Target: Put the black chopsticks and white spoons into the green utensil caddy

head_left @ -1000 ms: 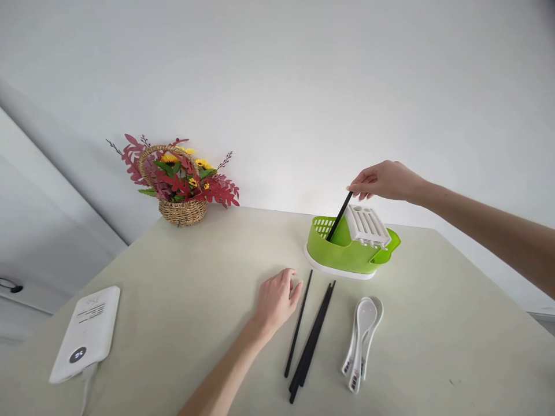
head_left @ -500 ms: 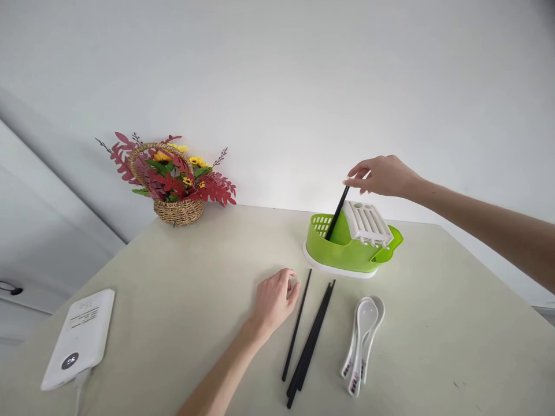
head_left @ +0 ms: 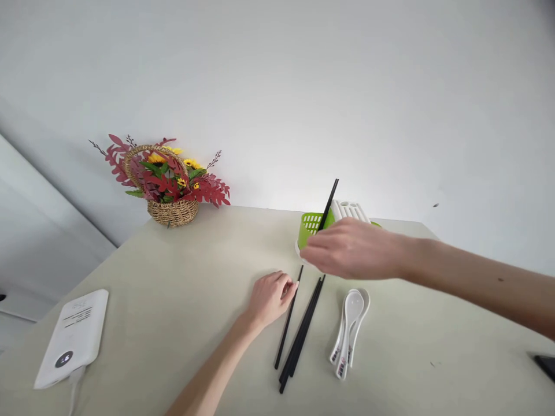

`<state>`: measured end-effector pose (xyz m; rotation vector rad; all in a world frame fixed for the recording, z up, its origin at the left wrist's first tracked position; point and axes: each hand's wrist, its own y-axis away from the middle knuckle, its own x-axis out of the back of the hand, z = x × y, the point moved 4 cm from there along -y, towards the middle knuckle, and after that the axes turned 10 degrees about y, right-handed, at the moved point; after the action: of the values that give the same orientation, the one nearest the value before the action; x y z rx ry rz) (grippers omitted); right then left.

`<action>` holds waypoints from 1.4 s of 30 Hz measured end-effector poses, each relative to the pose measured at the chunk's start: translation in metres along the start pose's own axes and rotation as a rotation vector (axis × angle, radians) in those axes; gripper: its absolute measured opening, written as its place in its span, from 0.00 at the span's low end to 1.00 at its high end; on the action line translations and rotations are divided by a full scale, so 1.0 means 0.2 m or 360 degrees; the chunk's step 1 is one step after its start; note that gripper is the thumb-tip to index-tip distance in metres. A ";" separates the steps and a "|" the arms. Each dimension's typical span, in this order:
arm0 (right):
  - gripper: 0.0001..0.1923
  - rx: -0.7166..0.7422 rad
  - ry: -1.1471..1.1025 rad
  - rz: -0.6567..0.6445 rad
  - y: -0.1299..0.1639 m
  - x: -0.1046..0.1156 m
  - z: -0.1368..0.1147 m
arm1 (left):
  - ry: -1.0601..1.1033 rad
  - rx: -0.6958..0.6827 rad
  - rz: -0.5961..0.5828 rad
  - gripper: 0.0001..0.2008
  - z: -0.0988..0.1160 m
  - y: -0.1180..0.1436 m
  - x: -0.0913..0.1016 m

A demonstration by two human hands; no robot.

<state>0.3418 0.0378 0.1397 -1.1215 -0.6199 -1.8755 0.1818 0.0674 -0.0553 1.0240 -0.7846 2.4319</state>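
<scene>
Looking down through the head camera, you have your right hand (head_left: 353,254) hovering palm-down over the table (head_left: 173,289), fingers loosely together and holding nothing that shows; it covers most of the green cutlery holder (head_left: 310,222) behind it. One black chopstick (head_left: 328,203) stands in that holder, leaning toward one o'clock, clear of your fingers. The loose chopsticks (head_left: 301,335) lie on the table at roughly seven o'clock from your right hand, their long axis running from one o'clock down to seven o'clock, tips toward the holder. A single chopstick (head_left: 287,319) lies just left of the bundle on the same line. Your left hand (head_left: 271,297) rests on the table, fingers curled, its fingertips touching or just beside that single stick; I cannot tell whether it is pinched. The left hand is therefore the nearer one to the sticks. White spoons (head_left: 347,329) lie stacked at three o'clock from the bundle. A flower basket (head_left: 171,190) stands at the far left edge, a white power bank (head_left: 71,338) at near left. Against the frame half a second ago: your right hand then held the top of the standing chopstick; it has since let go and come down toward the table. The left hand has barely shifted.
</scene>
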 end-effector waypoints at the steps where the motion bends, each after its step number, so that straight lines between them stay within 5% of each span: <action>1: 0.15 0.0063 -0.0007 -0.0042 0.00 0.00 -0.05 | 0.0016 -0.0017 -0.0023 0.10 0.01 0.00 0.00; 7: 0.10 0.0207 -0.0087 -0.0295 0.05 -0.07 -0.22 | 0.0023 -0.0156 -0.0133 0.15 0.06 0.03 -0.01; 29: 0.10 0.0076 -0.0130 -0.0702 0.22 -0.22 -0.31 | 0.0192 -0.0132 -0.0415 0.09 0.05 0.03 0.05; 42: 0.08 0.0158 -0.0177 -0.0670 0.24 -0.28 -0.38 | -0.0045 0.0100 -0.0143 0.04 -0.15 -0.01 0.18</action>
<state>0.3620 -0.0219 0.0533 -1.0966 -1.0684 -2.1129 0.1434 0.0917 -0.0456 1.0949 -0.6604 2.3843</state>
